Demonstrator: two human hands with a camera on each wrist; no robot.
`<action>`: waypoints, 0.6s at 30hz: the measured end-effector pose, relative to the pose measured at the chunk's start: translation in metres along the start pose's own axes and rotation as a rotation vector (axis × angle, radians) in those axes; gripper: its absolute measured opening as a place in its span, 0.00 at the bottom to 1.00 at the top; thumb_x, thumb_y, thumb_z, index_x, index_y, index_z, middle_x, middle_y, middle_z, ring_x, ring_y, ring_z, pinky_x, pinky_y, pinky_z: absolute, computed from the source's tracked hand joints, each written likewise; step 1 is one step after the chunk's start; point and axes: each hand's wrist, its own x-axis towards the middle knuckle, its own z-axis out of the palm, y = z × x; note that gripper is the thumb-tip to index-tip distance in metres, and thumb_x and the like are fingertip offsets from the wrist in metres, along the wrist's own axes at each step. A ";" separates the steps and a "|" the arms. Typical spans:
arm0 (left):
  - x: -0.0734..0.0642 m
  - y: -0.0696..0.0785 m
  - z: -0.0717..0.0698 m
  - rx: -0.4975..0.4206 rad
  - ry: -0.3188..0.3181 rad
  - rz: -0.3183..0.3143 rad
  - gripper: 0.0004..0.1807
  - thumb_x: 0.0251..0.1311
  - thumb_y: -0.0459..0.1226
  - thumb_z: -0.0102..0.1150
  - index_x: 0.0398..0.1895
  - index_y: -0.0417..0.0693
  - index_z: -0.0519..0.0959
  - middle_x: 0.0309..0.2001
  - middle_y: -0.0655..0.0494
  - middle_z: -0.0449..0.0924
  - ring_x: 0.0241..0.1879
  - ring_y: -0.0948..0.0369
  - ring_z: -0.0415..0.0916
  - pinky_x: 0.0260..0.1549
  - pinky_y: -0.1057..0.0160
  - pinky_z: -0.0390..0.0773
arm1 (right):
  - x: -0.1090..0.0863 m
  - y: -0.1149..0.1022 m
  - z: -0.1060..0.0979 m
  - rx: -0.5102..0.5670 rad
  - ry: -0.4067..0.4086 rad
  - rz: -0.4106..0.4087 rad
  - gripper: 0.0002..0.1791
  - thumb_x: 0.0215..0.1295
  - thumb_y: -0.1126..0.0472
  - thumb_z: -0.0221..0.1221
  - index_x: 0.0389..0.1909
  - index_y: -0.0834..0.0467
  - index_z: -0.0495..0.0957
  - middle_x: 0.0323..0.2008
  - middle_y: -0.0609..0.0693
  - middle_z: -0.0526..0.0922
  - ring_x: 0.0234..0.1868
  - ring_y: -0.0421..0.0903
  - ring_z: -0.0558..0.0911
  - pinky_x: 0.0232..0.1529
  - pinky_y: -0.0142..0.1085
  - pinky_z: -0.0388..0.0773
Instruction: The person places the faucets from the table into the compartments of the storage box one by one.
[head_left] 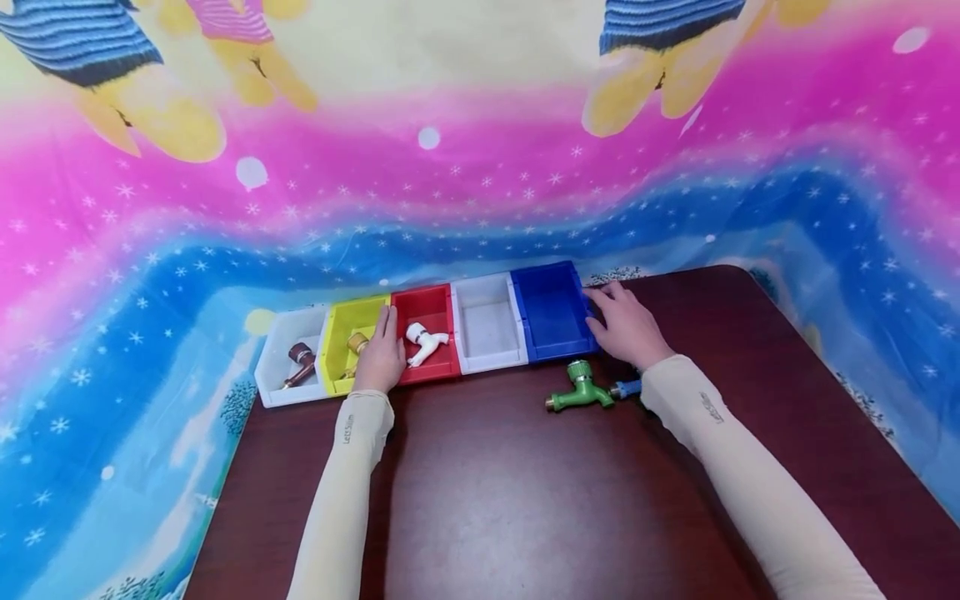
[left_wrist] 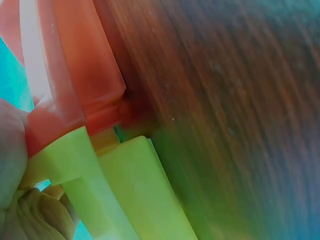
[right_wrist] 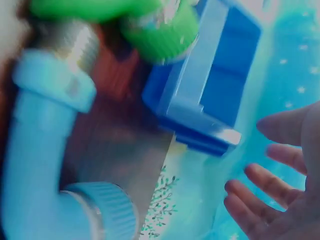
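My left hand (head_left: 381, 354) rests over the join between the yellow bin (head_left: 358, 310) and the red bin (head_left: 424, 302), fingers straight and pointing away. In the left wrist view, part of that hand lies against the red and yellow walls. A gold-coloured tap (head_left: 357, 342) sits in the yellow bin, partly hidden by the hand; a white tap (head_left: 424, 343) lies in the red one. My right hand (head_left: 628, 325), fingers spread, is beside the right wall of the blue bin (head_left: 551, 308). Nothing is in its grasp. A green tap (head_left: 579, 387) and a blue tap (head_left: 627, 388) lie below it.
At the row's left end, a white bin (head_left: 272, 358) holds a brown tap (head_left: 300, 362). Another white bin (head_left: 490, 321) stands between the red and blue ones. The row sits along the back of the dark wooden table (head_left: 525, 492), before a patterned cloth (head_left: 465, 183).
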 end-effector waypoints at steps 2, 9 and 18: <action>-0.002 -0.001 0.000 -0.003 0.006 0.004 0.39 0.76 0.38 0.53 0.84 0.45 0.49 0.84 0.46 0.46 0.59 0.38 0.80 0.59 0.42 0.81 | -0.012 -0.004 0.000 0.016 -0.012 -0.035 0.28 0.73 0.59 0.62 0.72 0.58 0.72 0.53 0.60 0.77 0.42 0.54 0.78 0.40 0.50 0.79; 0.000 -0.003 0.001 -0.010 0.028 0.029 0.38 0.76 0.37 0.53 0.84 0.45 0.50 0.84 0.45 0.48 0.52 0.38 0.83 0.53 0.42 0.84 | -0.051 -0.019 0.013 0.000 -0.192 -0.123 0.31 0.62 0.56 0.74 0.66 0.56 0.79 0.52 0.54 0.79 0.46 0.50 0.82 0.46 0.48 0.85; 0.000 -0.005 0.001 -0.015 -0.004 0.001 0.40 0.75 0.39 0.53 0.85 0.48 0.47 0.85 0.48 0.45 0.57 0.38 0.81 0.58 0.42 0.81 | -0.066 -0.023 0.033 -0.051 -0.194 -0.196 0.31 0.50 0.64 0.80 0.57 0.55 0.84 0.56 0.55 0.71 0.44 0.51 0.83 0.46 0.47 0.87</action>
